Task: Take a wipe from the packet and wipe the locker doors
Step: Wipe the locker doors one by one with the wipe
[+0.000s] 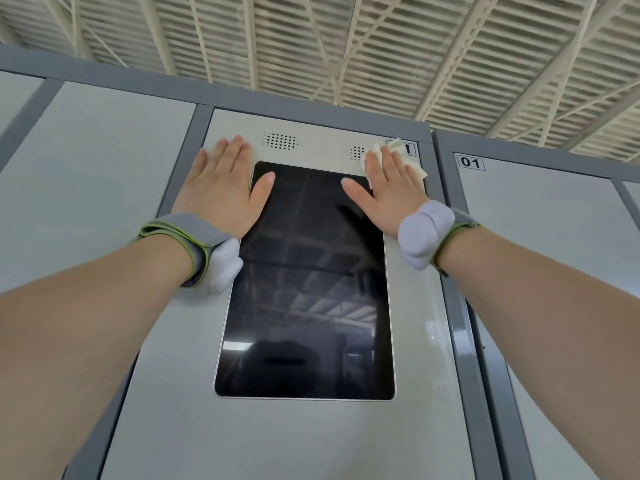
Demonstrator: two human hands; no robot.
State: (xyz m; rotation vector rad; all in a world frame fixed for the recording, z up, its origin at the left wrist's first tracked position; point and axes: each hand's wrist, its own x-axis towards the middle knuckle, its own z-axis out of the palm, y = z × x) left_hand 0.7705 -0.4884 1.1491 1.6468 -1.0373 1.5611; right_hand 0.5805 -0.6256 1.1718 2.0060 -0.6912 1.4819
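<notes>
The crumpled cream-white wipe point(417, 169) lies pinned against the top right corner of the light grey metal locker door point(311, 438), partly covering its black-framed number label point(410, 149). Wiping seems in hand, the packet step apparently done. The next stroke calls for steady pressure drawn across or down the door, around the dark glass screen point(304, 289). The wipe sits under the straight, spread fingers of the right hand point(388, 194), its edges showing beyond them. The left hand point(221, 188) rests flat, fingers straight, on the door's top left, holding nothing.
</notes>
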